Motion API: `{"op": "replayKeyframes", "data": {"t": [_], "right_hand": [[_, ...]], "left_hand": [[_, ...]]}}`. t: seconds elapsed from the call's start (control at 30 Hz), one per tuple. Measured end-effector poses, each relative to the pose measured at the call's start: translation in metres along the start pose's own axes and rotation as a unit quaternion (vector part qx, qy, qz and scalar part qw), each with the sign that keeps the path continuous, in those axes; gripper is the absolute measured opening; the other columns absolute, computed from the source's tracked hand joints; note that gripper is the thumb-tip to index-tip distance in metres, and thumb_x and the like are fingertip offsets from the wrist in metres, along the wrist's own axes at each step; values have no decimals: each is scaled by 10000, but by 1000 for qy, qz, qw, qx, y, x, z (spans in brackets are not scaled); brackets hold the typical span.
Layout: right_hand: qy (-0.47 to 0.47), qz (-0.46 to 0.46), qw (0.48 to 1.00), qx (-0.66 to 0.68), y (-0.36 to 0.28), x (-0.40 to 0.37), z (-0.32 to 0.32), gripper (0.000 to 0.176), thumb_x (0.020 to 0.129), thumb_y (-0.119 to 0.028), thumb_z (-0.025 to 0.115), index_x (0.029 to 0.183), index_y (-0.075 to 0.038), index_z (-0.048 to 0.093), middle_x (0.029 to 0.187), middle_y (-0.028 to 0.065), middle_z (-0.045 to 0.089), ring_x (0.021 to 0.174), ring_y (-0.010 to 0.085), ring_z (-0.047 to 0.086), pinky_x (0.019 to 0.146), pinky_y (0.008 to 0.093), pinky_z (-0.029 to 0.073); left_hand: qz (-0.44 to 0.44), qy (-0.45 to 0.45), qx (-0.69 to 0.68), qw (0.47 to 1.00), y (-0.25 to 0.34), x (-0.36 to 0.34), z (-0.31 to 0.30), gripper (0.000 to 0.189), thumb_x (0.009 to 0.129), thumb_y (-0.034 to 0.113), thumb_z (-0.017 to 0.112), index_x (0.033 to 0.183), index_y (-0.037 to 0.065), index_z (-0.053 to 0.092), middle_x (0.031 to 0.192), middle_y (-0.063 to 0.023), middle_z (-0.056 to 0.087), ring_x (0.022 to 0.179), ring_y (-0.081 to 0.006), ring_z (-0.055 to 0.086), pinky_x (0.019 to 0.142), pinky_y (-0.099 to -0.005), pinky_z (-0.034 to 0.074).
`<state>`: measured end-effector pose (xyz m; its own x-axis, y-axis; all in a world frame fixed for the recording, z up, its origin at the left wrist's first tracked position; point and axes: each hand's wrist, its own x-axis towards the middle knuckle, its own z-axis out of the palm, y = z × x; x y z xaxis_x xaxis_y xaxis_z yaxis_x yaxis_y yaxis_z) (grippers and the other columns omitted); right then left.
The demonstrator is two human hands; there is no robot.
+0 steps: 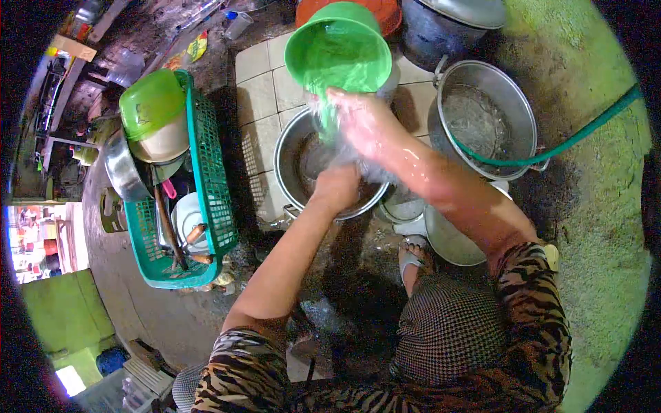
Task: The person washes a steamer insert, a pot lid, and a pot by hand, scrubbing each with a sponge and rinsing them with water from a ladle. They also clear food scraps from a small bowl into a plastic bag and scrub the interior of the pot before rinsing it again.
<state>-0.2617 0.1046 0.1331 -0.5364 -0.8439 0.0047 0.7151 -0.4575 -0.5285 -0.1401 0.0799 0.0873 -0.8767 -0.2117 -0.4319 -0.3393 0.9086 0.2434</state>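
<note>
Water pours from a tilted green plastic basin (337, 51) at the top centre. My right hand (358, 120) is at its lower rim, closed on it, with the water running over the fingers and blurring them. Below stands a round metal pot (280, 165) that catches the stream. My left hand (339, 184) reaches inside this pot, closed like a fist. Splashing water hides its fingertips and anything they may hold.
A teal plastic basket (210, 158) of dishes and utensils stands left. Right is a large metal pot (447, 124) of water with a green hose (585, 131) in it. A dark lidded pot (441, 34) and white tiles (255, 89) are behind; another metal vessel (454, 237) sits under my right forearm.
</note>
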Motion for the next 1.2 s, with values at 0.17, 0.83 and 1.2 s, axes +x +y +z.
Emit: {"op": "replayKeyframes", "data": {"t": [0.17,0.83,1.2], "right_hand": [[27,-5,1000,6,-42,14,-7,354,834,-131,540,1123,59,465,1034,167,577,928,266,577,877,374,454],[419,-41,891,-168,-161,-169,-228,238,843,-253,549,922,-29,551,769,69,586,672,171,561,595,316,491],[377,-1,893,-246,-152,-165,-239,306,885,-315,473,912,-26,569,702,42,557,620,151,553,614,321,512]], "left_hand": [[30,229,-187,955,-28,-2,-28,322,806,253,616,1065,61,600,835,-206,632,824,-290,626,720,-383,481],[15,268,-931,248,-162,-4,7,411,876,221,555,1221,21,457,1222,-127,514,1120,-291,485,997,-461,344],[99,193,36,976,11,-73,-49,370,735,43,519,1088,130,587,999,-119,623,932,-271,588,804,-392,452]]}}
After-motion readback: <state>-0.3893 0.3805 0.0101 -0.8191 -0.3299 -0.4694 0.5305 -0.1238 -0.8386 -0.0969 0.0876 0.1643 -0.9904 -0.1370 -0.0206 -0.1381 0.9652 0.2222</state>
